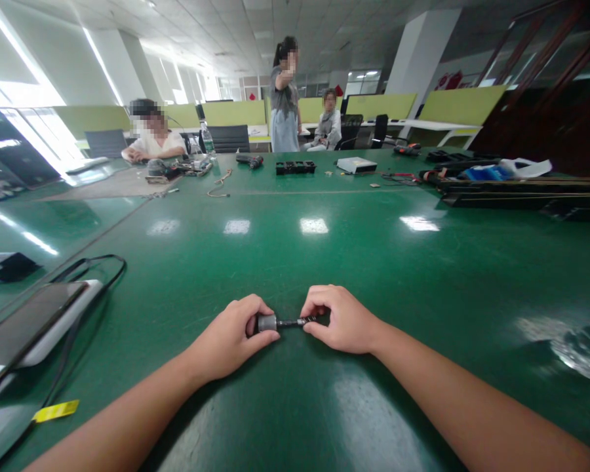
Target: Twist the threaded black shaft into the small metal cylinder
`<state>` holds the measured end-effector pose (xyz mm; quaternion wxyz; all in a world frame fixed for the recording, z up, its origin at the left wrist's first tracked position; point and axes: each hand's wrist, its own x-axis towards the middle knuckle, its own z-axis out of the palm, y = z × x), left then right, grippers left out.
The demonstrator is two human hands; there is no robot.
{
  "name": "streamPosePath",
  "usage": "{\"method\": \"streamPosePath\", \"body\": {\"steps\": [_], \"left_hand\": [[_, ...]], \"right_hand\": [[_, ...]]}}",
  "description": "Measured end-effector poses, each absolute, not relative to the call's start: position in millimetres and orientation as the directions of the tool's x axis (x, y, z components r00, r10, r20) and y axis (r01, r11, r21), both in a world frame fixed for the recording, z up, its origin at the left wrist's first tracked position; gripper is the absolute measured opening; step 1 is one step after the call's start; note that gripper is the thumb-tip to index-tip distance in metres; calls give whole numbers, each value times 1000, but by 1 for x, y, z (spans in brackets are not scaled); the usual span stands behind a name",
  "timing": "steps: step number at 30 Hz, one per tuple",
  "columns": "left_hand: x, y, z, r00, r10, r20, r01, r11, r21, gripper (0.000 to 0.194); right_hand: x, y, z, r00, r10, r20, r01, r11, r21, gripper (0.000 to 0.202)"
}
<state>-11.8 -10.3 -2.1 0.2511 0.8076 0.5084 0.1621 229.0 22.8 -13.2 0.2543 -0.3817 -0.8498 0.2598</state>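
Near the middle of the green table [295, 255], my left hand [233, 334] grips a short grey metal cylinder [267, 322] between thumb and fingers. A thin dark shaft [289, 322] runs from the cylinder to the right, lying level just over the tabletop. My right hand [344, 321] pinches the shaft's other end, where a dark, ridged part [311, 319] shows between the fingertips. The rest of that part is hidden in the right hand. Both hands are low, close to the table surface, with a small gap between them.
At the left lie a phone [29, 321] on a white object, a black cable [118, 275] and a yellow tag [56, 411]. A clear glass object [585, 351] is at the right. Tools, a black tray [295, 168] and a white box [356, 164] lie far back, with several people beyond.
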Motion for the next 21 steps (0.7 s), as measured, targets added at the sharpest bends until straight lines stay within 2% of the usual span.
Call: {"method": "streamPosePath", "body": {"steps": [4,12,21], "left_hand": [[-12,-10,-3,425,905,9,741,-354,570,23],[-13,-12,-4,454,891,32,733,-393,555,24],[-12,-13,0,460,888,26,733,-396,554,27]], "right_hand": [[226,23,-18,-584,776,240,484,570,-664,10],[220,16,-18,-612,751,251,379,556,-740,39],[219,14,-20,-618,741,260,381,573,-726,40]]}}
